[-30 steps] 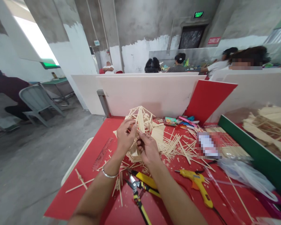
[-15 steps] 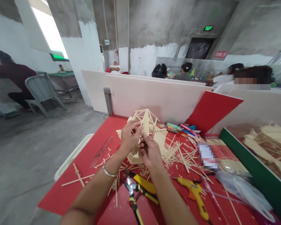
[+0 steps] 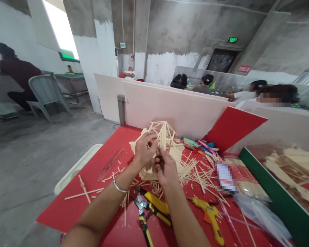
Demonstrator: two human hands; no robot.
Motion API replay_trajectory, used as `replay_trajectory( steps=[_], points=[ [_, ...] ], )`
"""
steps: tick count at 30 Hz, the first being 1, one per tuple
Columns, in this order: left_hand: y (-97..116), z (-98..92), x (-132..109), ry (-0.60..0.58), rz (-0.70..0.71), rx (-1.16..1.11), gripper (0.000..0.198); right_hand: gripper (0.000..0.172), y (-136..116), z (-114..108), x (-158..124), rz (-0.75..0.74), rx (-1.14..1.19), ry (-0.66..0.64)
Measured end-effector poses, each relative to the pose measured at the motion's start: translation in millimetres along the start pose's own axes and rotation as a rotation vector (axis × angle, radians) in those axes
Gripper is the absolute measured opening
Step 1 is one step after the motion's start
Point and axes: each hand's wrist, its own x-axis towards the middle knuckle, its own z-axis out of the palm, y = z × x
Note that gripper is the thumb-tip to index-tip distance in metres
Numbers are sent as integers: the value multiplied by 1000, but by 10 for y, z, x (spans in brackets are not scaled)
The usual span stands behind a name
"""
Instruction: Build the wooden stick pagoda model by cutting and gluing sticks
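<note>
1. A ruler (image 3: 110,164) lies on the red table (image 3: 67,212).
2. Left hand (image 3: 145,151) curls narrow at the stick model (image 3: 163,136); its hold cannot be told.
3. The stick model stands on the table, just beyond both hands.
4. Right hand (image 3: 168,169) bunches its fingertips nearby, grip hidden.
5. A glue gun (image 3: 210,212) rests at right.

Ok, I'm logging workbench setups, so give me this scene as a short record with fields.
Left hand: at the stick structure's sloping front, exact grip unclear
Right hand: beside it, at the same front, grip also unclear
Tools: black-and-yellow cutters, with a yellow glue gun to their right
Loose sticks: scattered right of the structure
Surface: red tabletop
Behind: white panel
</note>
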Motion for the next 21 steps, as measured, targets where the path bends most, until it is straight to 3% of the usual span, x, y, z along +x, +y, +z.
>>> replay_trajectory(
  steps=[21],
  points=[
    [2, 8, 1, 15, 2, -2, 12, 37, -13, -60, 35, -13, -41, -18]
  ],
)
